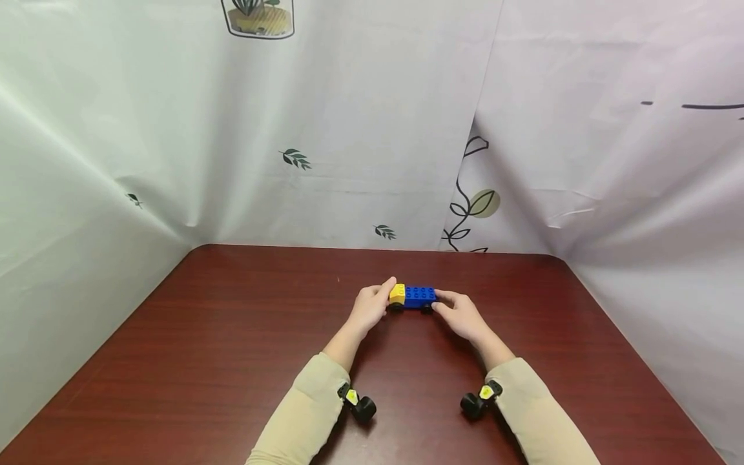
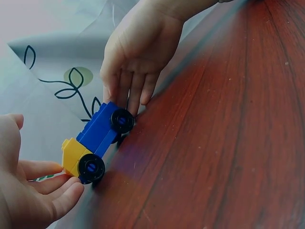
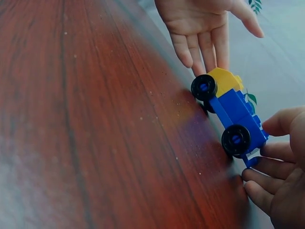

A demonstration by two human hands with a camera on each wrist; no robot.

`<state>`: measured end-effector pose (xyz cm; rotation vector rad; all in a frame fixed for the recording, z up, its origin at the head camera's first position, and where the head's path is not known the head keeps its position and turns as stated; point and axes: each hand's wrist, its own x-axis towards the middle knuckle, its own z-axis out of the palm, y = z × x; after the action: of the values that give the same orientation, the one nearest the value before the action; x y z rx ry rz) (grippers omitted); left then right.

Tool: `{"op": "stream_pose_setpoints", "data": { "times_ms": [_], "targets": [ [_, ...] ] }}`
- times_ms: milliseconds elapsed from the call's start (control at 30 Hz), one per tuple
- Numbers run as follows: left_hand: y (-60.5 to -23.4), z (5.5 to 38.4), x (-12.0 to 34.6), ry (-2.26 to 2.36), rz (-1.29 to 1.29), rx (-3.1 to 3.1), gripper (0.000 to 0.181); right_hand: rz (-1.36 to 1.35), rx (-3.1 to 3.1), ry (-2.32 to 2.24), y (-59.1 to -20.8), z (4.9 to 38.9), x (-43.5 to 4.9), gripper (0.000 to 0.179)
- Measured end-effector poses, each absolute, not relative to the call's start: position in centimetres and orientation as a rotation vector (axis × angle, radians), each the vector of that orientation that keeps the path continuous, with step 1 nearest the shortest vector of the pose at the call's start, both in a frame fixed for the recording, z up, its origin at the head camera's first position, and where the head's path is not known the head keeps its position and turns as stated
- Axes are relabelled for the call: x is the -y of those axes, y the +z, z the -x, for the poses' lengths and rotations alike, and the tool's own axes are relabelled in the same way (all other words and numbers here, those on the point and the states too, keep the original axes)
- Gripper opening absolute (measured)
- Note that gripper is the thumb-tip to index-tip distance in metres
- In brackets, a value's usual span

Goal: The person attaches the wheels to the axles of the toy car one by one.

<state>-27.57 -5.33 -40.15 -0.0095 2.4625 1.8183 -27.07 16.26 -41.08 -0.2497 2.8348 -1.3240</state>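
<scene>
No writing, number or brand can be read anywhere; the white plastic backdrop sheet [image 1: 372, 129] carries only printed leaf sprigs and a potted-plant drawing; the small blue-and-yellow brick toy car [image 1: 413, 296] bears no legible marking.

Toy car [image 1: 413, 296] sits mid-desk, a bit toward the far edge. Left hand [image 1: 369, 307] touches its yellow end, right hand [image 1: 459, 314] its blue end, so both ends are blocked. Near side of car, betw. the forearms: bare desk [image 1: 232, 361], open. Far side: open strip up to the curtain [image 1: 360, 142] along the far edge. Left & right of the hands: wide bare desk to the side edges; curtain walls those too.
</scene>
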Motion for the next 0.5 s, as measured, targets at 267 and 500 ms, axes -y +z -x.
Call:
{"op": "stream_pose_setpoints", "data": {
  "times_ms": [267, 500],
  "targets": [
    [-40.26, 27.48, 5.31, 1.818, 0.002, -2.463, 0.062, 0.247, -2.827, -1.317, -41.04, 27.03, -16.31, 0.048],
    [-40.27, 27.69, 5.29, 1.799, 0.020, -2.482, 0.062, 0.250, -2.820, -1.308, -40.97, 27.14, -16.36, 0.049]
  ]
}}
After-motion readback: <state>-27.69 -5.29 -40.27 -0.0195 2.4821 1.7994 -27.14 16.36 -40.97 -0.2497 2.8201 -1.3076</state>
